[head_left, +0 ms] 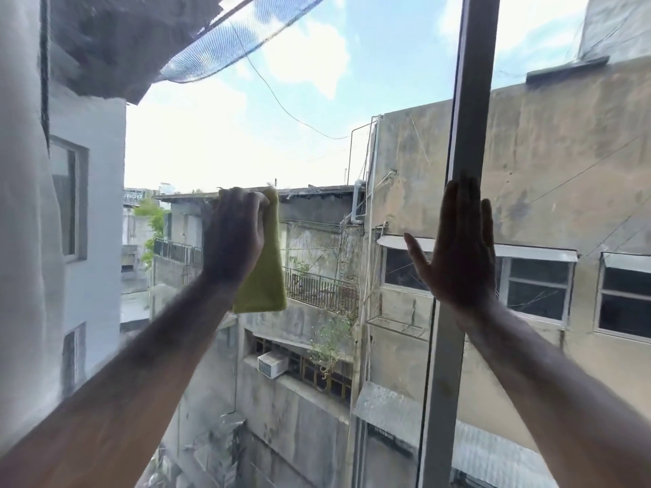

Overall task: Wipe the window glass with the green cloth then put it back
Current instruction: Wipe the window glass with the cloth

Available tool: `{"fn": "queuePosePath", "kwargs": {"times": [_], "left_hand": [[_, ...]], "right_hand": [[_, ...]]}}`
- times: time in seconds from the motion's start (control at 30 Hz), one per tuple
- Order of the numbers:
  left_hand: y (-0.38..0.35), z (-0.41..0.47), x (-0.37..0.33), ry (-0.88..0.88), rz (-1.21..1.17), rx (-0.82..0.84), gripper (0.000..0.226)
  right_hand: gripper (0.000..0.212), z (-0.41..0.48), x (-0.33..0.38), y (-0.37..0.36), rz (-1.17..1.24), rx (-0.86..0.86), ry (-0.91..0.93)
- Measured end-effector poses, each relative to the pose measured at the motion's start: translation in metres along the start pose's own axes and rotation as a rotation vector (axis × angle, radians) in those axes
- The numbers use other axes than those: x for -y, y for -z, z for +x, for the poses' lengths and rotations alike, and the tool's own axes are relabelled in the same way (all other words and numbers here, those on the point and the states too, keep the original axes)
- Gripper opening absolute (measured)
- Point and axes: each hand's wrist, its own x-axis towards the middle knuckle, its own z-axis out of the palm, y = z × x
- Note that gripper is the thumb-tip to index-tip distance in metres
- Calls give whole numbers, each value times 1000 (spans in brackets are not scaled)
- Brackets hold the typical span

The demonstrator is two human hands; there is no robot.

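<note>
The green cloth (265, 276) hangs flat against the window glass (310, 110) at mid-height, left of centre. My left hand (234, 234) grips its upper end, fingers curled over the top edge, pressing it to the pane. My right hand (458, 248) is open with fingers straight and together, its palm resting flat on the grey vertical window frame (472, 100) and the glass beside it. Both forearms reach up from the lower corners.
A pale sheer curtain (24, 213) hangs along the left edge of the window. Beyond the glass are weathered concrete buildings (546, 163), an air conditioner unit (272, 363), cables and a bright cloudy sky. A second pane lies right of the frame.
</note>
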Motion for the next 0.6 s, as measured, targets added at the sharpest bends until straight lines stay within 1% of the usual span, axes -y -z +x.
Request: {"fn": "queuePosePath", "kwargs": {"times": [0.13, 0.2, 0.23, 0.33, 0.37, 0.4, 0.43, 0.5, 0.57, 0.6], "left_hand": [[-29, -56, -6, 36, -11, 71, 61], [-38, -67, -13, 70, -22, 64, 74], [-42, -64, -17, 111, -27, 44, 74], [-48, -30, -37, 273, -64, -29, 66], [-51, -19, -47, 308, -73, -48, 63], [-52, -14, -56, 298, -72, -63, 61], [-54, -15, -64, 232, -71, -59, 59], [-55, -36, -61, -44, -69, 15, 56], [-47, -60, -32, -316, -35, 98, 54], [-40, -64, -15, -395, -6, 124, 54]], "right_hand": [[93, 0, 0, -1, -3, -37, 10], [93, 0, 0, -3, -6, -49, 15], [92, 0, 1, -4, -9, -54, 16], [92, 1, 0, -5, -7, -56, 14], [92, 1, 0, -5, -10, -57, 14], [91, 2, -1, -5, -9, -59, 17], [91, 2, -1, -5, -6, -63, 20], [91, 1, -2, -5, -1, -68, 22], [91, 0, -1, -5, 2, -64, 24], [91, 0, -1, -5, 3, -62, 21]]}}
